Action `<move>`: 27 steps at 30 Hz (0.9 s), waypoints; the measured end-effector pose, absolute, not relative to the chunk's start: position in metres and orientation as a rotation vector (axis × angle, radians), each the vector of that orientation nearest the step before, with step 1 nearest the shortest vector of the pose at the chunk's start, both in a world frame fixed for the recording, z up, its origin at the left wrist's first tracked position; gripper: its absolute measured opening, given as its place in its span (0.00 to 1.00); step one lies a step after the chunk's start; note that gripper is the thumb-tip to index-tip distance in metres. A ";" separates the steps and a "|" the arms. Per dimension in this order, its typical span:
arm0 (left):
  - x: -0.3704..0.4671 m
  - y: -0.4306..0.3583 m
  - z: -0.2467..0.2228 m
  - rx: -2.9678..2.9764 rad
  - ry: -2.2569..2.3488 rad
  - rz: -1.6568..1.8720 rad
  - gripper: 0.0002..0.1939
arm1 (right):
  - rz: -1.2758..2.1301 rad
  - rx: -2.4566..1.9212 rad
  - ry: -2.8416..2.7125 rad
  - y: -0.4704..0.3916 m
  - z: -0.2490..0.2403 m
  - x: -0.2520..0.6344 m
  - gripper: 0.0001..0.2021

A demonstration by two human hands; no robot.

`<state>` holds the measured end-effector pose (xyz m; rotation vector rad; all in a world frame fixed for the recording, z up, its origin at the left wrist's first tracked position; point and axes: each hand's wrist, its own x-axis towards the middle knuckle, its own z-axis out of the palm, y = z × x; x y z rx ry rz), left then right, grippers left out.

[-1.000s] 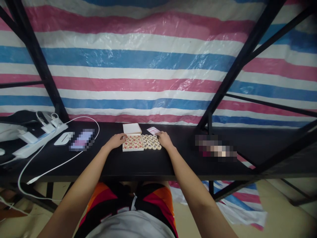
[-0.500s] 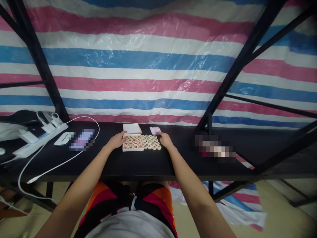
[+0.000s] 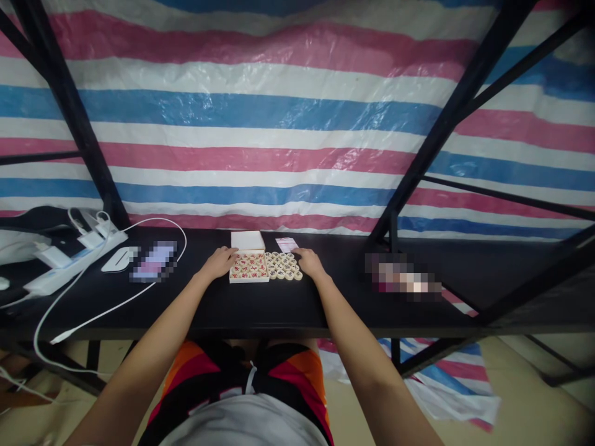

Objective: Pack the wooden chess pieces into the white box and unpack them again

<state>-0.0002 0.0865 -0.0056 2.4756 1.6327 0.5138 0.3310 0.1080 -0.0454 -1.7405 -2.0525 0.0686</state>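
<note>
An open white box [image 3: 249, 279] holds round Chinese chess pieces with red characters, laid in rows. My left hand [image 3: 218, 262] grips its upper left side, thumb at the rim and fingers bent near the lid. Right beside the box, more Chinese chess pieces [image 3: 284, 267] with dark characters lie in close rows on the black tabletop. My right hand [image 3: 310, 262] rests at the upper right of these rows. Its fingers reach out to the lower right corner of a small pink and white card [image 3: 287, 245] and seem to touch it.
The box's white lid [image 3: 246, 240] lies just behind it. At left are a blurred phone [image 3: 155, 261], a white flat object [image 3: 118, 260], a power strip [image 3: 69, 266] and a looping white cable [image 3: 186, 238]. A blurred item [image 3: 402, 277] sits at right, near a black frame post [image 3: 416, 167].
The small card has slid slightly left, with my right fingertips at its corner. My left fingers have drawn back a little from the lid. The pieces look unmoved.
</note>
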 end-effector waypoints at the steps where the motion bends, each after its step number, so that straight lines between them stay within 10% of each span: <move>1: -0.001 0.087 -0.005 2.475 1.629 0.516 0.24 | 0.100 -1.724 -2.055 0.108 -0.045 0.331 0.30; 27: 0.032 0.084 0.044 2.672 1.908 -0.055 0.15 | 0.245 -1.713 -1.876 0.106 -0.045 0.330 0.20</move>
